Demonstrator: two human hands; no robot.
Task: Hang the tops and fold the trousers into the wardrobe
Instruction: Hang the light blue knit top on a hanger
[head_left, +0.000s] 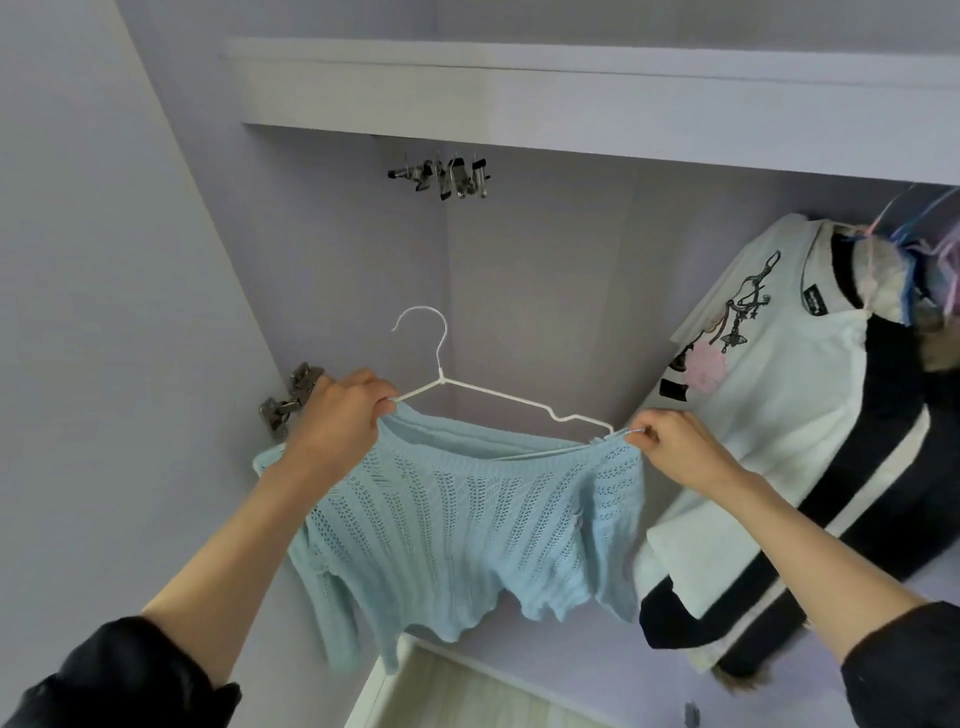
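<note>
- The blue top (457, 525) was on a white hanger (488, 395), held up in front of the open wardrobe (519, 93), below its top panel and not yet on any rail.
- The left hand (337, 415) was closed in a pinch on the hanger's left end and the knit neckline there.
- The right hand (670, 447) was pinched shut on the hanger's right tip together with the top's shoulder edge, apparently seating the fabric over that end.
- The neckline sat low across the hanger's bar, so the top looked nearly but not fully dressed onto it; the hook stood free above the top, catching on nothing.
- To the right of the blue top, a white and black top (779, 395) hung inside the wardrobe, with a bunch of coloured hangers (930, 260) above it; that one appeared done.
- Above the blue top, a cluster of metal clips (447, 179) hung at the back under the panel; the rail itself could not be made out.
- A door hinge (291, 400) showed just left of the left hand.
- By my reading, at least one top was hung and this second one was midway: it needed its shoulders settled, then the hook lifted onto the rail.
- No trousers were in view, so the folding part seemed wholly left to do, though I could not tell for certain.
</note>
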